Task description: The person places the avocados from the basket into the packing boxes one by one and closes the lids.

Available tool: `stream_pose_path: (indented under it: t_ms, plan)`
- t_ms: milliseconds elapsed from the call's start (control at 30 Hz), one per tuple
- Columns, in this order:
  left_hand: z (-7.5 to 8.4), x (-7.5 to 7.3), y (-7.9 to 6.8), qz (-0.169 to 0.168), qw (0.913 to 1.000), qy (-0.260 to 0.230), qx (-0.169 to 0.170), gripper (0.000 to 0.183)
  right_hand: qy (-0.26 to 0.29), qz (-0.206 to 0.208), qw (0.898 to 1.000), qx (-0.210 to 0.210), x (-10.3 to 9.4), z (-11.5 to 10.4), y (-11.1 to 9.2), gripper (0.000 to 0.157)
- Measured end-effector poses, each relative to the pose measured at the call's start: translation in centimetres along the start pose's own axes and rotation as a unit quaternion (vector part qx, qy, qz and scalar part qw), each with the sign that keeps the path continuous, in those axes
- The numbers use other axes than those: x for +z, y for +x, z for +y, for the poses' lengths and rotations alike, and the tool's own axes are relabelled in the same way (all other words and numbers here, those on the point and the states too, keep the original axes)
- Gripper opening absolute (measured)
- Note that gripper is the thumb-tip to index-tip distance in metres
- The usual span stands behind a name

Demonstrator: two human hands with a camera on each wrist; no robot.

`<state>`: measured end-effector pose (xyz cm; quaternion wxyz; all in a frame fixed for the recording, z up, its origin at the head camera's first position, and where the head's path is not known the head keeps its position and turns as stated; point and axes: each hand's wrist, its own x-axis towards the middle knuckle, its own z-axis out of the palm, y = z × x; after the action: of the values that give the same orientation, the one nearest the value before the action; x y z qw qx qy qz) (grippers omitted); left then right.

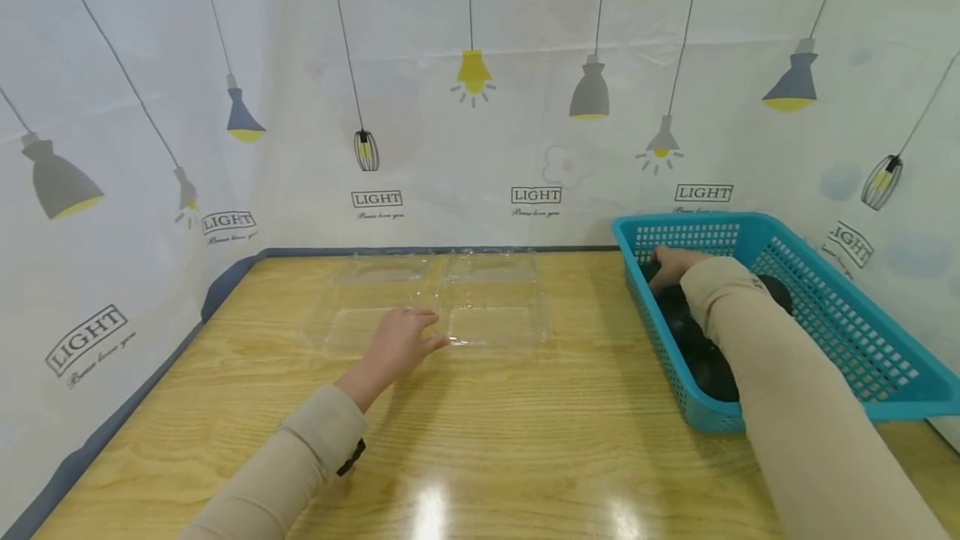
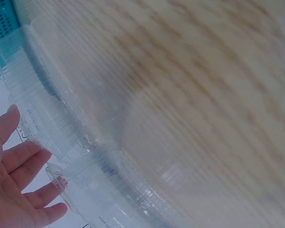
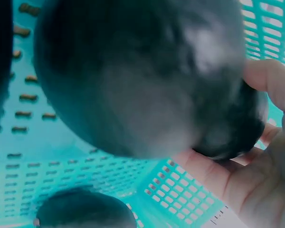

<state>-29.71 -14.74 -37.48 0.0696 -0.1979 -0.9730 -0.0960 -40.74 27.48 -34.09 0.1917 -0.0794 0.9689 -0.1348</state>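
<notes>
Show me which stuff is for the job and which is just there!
Seem part of the job:
dark round thing in the right grip
other dark round things
blue basket around them
clear plastic containers by the left grip

Seem just there:
lamp-print backdrop
wood-grain table underneath

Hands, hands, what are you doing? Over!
Left hand near clear containers. Right hand grips dark ball inside blue basket. Other dark balls crowd close.

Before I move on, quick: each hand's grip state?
Left hand: open, holding nothing, near the clear containers.
Right hand: closed around a dark rounded item in the blue basket.
</notes>
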Motion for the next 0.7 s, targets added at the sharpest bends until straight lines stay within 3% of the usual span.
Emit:
stream_pose_path:
  t_ms: [433, 700]
  plan:
    - [0.0, 0.0, 0.0, 0.007, 0.9999, 0.009, 0.001, 0.048, -0.005, -0.004, 1.000, -0.011, -3.1, -1.4, -3.0, 0.073]
    - [0.2, 0.2, 0.1, 0.021, 0.9997, 0.007, -0.005, 0.047, -0.008, -0.006, 1.000, -0.028, -5.3, -1.7, -3.7, 0.072]
